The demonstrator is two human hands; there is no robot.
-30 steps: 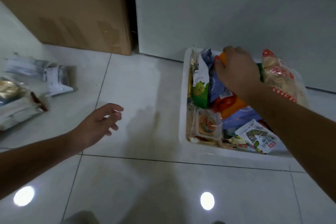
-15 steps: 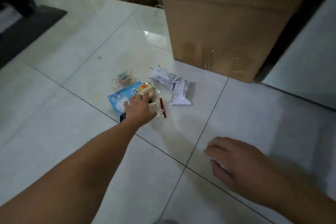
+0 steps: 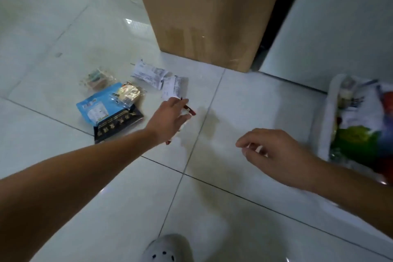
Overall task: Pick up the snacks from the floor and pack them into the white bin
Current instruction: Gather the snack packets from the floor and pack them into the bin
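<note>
Gripping a red-edged packet from above, the left hand hung over the floor between the loose snacks and the white bin, probably placed so for a transfer into it; the right hand, loosely curled and apparently empty, hovered nearer the bin. Six packets lay on the tiles: one blue packet, one gold packet, one black packet, one clear packet and two white packets; the single bin's contents were too blurred to count.
</note>
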